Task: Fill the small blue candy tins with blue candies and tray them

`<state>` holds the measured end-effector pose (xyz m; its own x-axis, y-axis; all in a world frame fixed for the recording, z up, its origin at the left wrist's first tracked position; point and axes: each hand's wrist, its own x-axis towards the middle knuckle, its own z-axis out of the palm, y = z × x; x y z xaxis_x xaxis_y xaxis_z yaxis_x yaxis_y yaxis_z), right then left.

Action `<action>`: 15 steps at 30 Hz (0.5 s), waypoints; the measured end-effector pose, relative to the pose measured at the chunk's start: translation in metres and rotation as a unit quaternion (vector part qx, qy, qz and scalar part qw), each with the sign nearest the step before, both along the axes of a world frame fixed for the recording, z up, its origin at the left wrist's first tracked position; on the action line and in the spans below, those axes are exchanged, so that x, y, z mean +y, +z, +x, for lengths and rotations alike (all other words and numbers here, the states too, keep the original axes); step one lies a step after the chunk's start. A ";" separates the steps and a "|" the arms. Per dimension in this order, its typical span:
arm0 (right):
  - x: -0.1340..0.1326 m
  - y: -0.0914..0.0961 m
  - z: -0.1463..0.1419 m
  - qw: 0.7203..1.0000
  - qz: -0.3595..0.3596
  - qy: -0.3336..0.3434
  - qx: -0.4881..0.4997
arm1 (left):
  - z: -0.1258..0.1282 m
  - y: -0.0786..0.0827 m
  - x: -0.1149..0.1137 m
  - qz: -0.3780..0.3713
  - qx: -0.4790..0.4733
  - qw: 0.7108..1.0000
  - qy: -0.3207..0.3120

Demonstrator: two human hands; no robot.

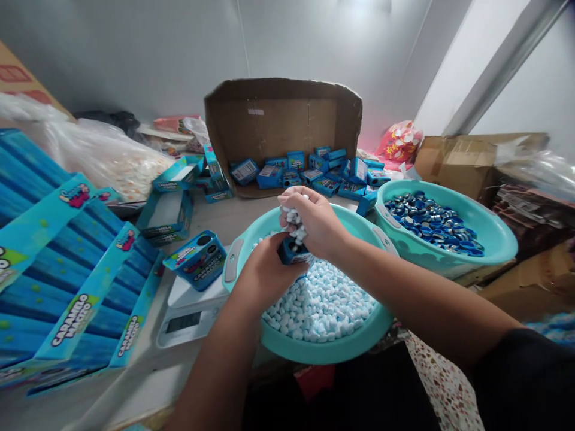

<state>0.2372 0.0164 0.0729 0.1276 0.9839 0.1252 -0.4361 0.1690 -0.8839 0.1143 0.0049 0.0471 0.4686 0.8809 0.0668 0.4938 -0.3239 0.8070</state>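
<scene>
1. Left hand (267,266) wraps a small blue container (286,252), holding it above the teal basin (326,354), at eleven o'clock from its centre.
2. Right hand (318,220) closes round white pellets (297,232) at the container's opening; loosening its fingers gradually should let them trickle in without jamming.
3. With the opening over the basin, strays should land inside.
4. Beyond, a scale (183,322) lies around nine o'clock, an open carton (278,129) at twelve.

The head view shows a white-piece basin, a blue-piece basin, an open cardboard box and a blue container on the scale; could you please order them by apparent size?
1. White-piece basin, perhaps enlarged by nearness
2. Open cardboard box
3. Blue-piece basin
4. Blue container
</scene>
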 end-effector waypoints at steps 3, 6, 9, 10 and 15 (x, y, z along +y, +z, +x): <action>-0.001 0.000 0.000 1.000 0.009 -0.003 -0.015 | -0.001 -0.001 0.001 0.001 -0.011 1.000 -0.012; -0.002 0.000 0.001 1.000 0.007 0.002 -0.013 | -0.002 0.000 0.001 0.009 -0.027 0.999 -0.028; -0.004 0.002 0.002 1.000 0.001 0.010 0.004 | -0.002 0.000 0.000 0.025 -0.037 0.999 -0.029; -0.005 0.002 0.002 1.000 0.003 0.013 0.011 | -0.002 0.000 0.000 0.028 -0.038 0.998 -0.028; -0.007 0.003 0.003 0.999 0.021 0.032 0.020 | -0.001 -0.004 0.001 0.027 -0.047 0.998 -0.024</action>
<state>0.2400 0.0097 0.0755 0.0712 0.9841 0.1628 -0.4823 0.1768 -0.8579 0.1130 0.0055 0.0428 0.4998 0.8514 0.1593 0.3997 -0.3899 0.8296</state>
